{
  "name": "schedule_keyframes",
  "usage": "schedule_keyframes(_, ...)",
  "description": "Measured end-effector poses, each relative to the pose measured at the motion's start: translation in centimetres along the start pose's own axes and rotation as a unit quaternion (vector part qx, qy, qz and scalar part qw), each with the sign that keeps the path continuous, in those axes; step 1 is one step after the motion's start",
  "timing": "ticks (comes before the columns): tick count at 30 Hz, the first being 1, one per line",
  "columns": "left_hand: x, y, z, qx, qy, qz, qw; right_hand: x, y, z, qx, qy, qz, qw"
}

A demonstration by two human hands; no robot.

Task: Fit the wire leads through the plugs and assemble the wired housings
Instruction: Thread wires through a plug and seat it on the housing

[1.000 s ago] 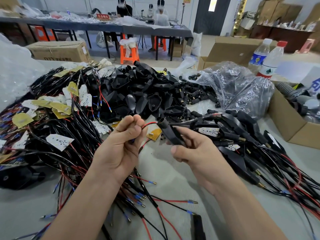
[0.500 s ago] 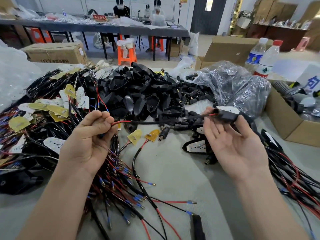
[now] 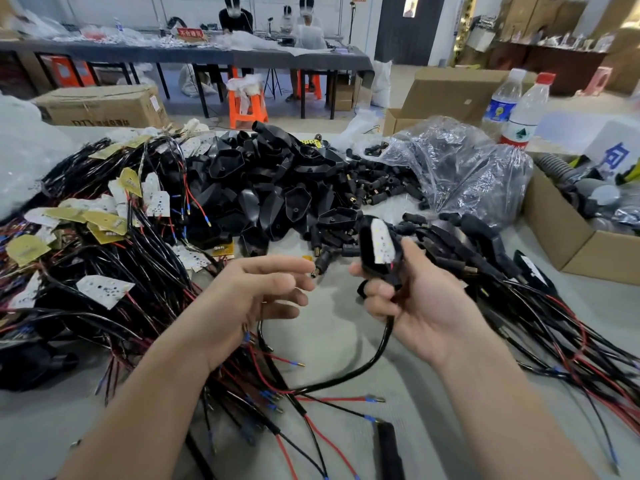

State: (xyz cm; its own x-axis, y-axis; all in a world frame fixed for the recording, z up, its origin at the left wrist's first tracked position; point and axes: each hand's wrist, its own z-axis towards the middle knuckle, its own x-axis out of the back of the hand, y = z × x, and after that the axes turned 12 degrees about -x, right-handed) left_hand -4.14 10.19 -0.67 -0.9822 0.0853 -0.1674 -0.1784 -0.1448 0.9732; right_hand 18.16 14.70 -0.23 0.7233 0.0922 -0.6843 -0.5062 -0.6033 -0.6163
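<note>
Head camera looks down on our two hands, both just in front of the heap of empty black housings [image 3: 277, 195] in the middle of the grey table [image 3: 339, 344]. Our right hand [image 3: 426, 306], in front of the heap's right end, grips one wired housing [image 3: 379, 249] with thumb and curled fingers. It stands roughly upright, its white board facing us. A black cable [image 3: 375, 355] hangs from the bottom of that housing, past the palm, and curves down toward our left forearm. Our left hand [image 3: 256, 292], in front of the heap's centre, holds nothing; its fingers stretch loosely toward the right hand without touching it. Left of the heap lies a tangle of wire leads [image 3: 114, 271] carrying white and yellow boards. Right of the heap, loose plugs [image 3: 377, 188] are scattered at the mouth of a clear plastic bag [image 3: 460, 174]. Further right, and nearer us than the heap, a pile of cabled housings [image 3: 485, 244] lies beside a cardboard box [image 3: 568, 251]. Beyond the bag, two water bottles [image 3: 526, 112] stand upright.
</note>
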Motion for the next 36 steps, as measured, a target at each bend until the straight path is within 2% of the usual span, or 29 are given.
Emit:
schedule_keyframes(3, 0.1, 0.0, 0.2, 0.012, 0.002, -0.015, 1.000, 0.1, 1.1, 0.6, 0.003, 0.028, -0.053, 0.998)
schedule_keyframes(8, 1.9, 1.1, -0.8, 0.082, -0.158, -0.101, 0.979, 0.3, 0.8, 0.6, 0.016, 0.032, -0.066, 0.997)
schedule_keyframes(16, 1.5, 0.3, 0.1, 0.034, -0.137, -0.146, 0.979, 0.1, 0.6, -0.3, -0.058, -0.020, -0.124, 0.990)
schedule_keyframes(17, 1.7, 0.3, 0.3, 0.023, -0.147, -0.182, 0.972, 0.1, 0.6, -0.3, -0.067, -0.026, -0.118, 0.990)
schedule_keyframes(19, 1.8, 0.7, 0.2, 0.007, -0.205, -0.310, 0.928, 0.0, 0.4, -0.4, -0.088, -0.042, -0.085, 0.992)
schedule_keyframes(20, 1.7, 0.8, 0.2, 0.002, -0.218, -0.373, 0.902, 0.0, 0.2, -0.5, -0.103, -0.054, -0.067, 0.991)
schedule_keyframes(21, 1.5, 0.8, 0.3, -0.001, -0.211, -0.401, 0.891, -0.1, 0.1, -0.6, -0.117, -0.065, -0.051, 0.990)
schedule_keyframes(22, 1.3, 0.6, 0.5, -0.006, -0.174, -0.383, 0.907, -0.2, 0.1, -0.7, -0.129, -0.075, -0.040, 0.988)
schedule_keyframes(24, 0.3, 0.1, 1.1, -0.020, -0.020, -0.242, 0.970, -0.5, 0.3, -0.8, -0.150, -0.090, -0.028, 0.984)
schedule_keyframes(25, -0.2, -0.3, 1.3, -0.014, 0.022, -0.185, 0.982, -0.6, 0.5, -0.7, -0.159, -0.094, -0.031, 0.982)
schedule_keyframes(27, -1.4, -0.9, 1.3, -0.011, 0.018, -0.087, 0.996, -1.0, 1.3, -0.4, -0.167, -0.079, -0.056, 0.981)
schedule_keyframes(30, -3.1, -1.2, 1.1, -0.010, 0.004, 0.024, 1.000, -1.5, 2.7, 0.3, -0.135, -0.007, -0.099, 0.986)
schedule_keyframes(33, -3.8, -2.0, 1.4, -0.011, 0.053, 0.124, 0.991, -1.6, 3.8, 0.8, -0.088, 0.056, -0.099, 0.990)
schedule_keyframes(36, -3.3, -2.3, 1.6, 0.025, 0.090, 0.093, 0.991, -1.6, 3.9, 1.0, -0.084, 0.059, -0.082, 0.991)
